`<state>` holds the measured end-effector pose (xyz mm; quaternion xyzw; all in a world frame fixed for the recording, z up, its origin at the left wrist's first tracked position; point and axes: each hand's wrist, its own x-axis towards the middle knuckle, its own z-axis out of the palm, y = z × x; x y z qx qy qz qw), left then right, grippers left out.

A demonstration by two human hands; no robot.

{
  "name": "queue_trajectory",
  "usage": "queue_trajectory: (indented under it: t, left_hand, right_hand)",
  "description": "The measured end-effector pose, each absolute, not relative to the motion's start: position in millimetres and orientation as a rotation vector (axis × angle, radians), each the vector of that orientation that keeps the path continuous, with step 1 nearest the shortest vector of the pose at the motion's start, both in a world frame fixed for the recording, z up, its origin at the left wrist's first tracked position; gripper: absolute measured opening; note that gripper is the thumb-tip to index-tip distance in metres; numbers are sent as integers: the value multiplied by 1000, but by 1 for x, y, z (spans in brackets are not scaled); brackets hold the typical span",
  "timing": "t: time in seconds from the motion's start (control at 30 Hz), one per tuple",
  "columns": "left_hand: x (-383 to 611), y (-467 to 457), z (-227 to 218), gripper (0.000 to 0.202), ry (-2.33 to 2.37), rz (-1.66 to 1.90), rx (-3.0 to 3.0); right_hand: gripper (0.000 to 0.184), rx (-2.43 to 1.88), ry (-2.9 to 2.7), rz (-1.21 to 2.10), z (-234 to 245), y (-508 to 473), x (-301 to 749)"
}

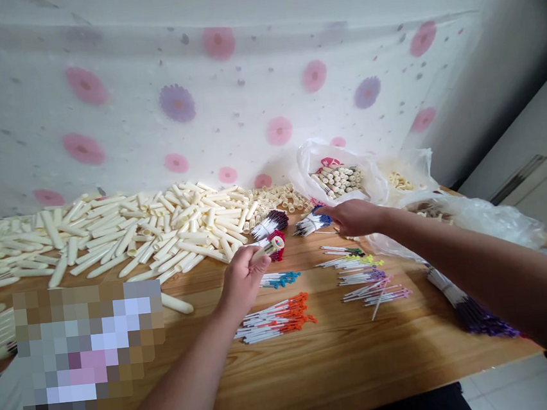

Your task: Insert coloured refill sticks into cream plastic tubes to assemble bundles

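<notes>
My left hand (244,277) is closed around a cream pen barrel (274,247), its open end facing right with coloured refill ends inside. Past it lie a red-ended bundle of refills (280,249) and a dark-ended bundle (271,223). My right hand (352,217) reaches to a bundle of blue-ended pen refills (308,225); its fingertips are bent together at the blue ends, and what they pinch is hidden. Between and below my hands are loose refills with light blue ends (281,280), orange ends (279,317), yellow ends (356,261) and pink ends (388,295).
Many cream barrels (160,232) are heaped along the wall, with small slotted cream parts (277,199) beside them. A plastic bag (306,166) holds slim cream pieces; more bags (492,216) lie right. A purple-ended bundle (474,308) rests under my right forearm. A pixelated patch covers the lower left.
</notes>
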<state>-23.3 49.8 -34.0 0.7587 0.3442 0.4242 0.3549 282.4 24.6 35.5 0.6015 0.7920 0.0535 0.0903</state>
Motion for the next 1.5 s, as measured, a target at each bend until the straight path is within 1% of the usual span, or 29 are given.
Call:
queue_trajectory:
  t: [0.07,0.13,0.27,0.37,0.47,0.53,0.6,0.67,0.73,0.8,0.87,1.0,1.03,1.1,1.2,1.27,1.3,1.37,1.5]
  left_hand:
    - [-21,46,-31,35,857,1053,1780]
    - [-18,40,-27,37,838,984,1627]
    - [-14,28,-23,37,787,716,1439]
    - [-13,22,-22,32,720,535,1445]
    - [-13,21,-22,23,705,473,1498]
    - [-13,21,-22,19,724,479,1511]
    - [-12,21,-22,17,754,512,1492]
    - [-11,21,-22,18,784,554,1469]
    - [-11,21,-22,21,797,600,1446]
    - [-10,21,-22,22,802,652,1412]
    - [-10,21,-22,23,802,688,1386]
    - [-10,19,-23,24,762,691,1377]
    - [-10,18,-23,24,746,680,1373]
    - [-10,17,-25,25,711,655,1366]
    - [-10,17,-27,27,676,646,1366]
    - [-11,17,-28,29,674,659,1379]
    - [-11,17,-29,30,675,663,1395]
    - [-11,18,-29,29,685,695,1452]
    - [-12,22,-28,24,771,866,1639]
  right_hand:
    - [67,1731,2609,-89,43,5,263]
    - [61,1630,2794,-212,45,-14,241]
    - [52,1512,2976,-237,38,-36,201]
    - [42,1531,3084,-320,26,-40,185]
    - [24,1600,3257,-364,10,-38,178]
    - [17,1673,3402,-404,-1,-37,178]
    - [18,1763,3512,-448,-9,-34,180]
    - [24,1875,3548,-510,-16,-32,183]
    - [27,2028,3515,-641,-21,-31,185]
    - [23,2171,3445,-796,-24,-31,186]
    - [19,2220,3400,-909,-25,-31,185]
    - [20,2237,3367,-975,-23,-33,180]
    - [17,2256,3349,-1045,-23,-33,179]
    - [13,2279,3293,-1336,-23,-33,177]
    - [14,2204,3165,-1917,-25,-33,171]
    - [16,2196,3085,-2113,-26,-33,168]
    - [16,2219,3064,-2127,-25,-33,167]
    - [15,2299,3085,-2020,-22,-34,166]
    - [4,2532,3394,-1548,-3,-46,172]
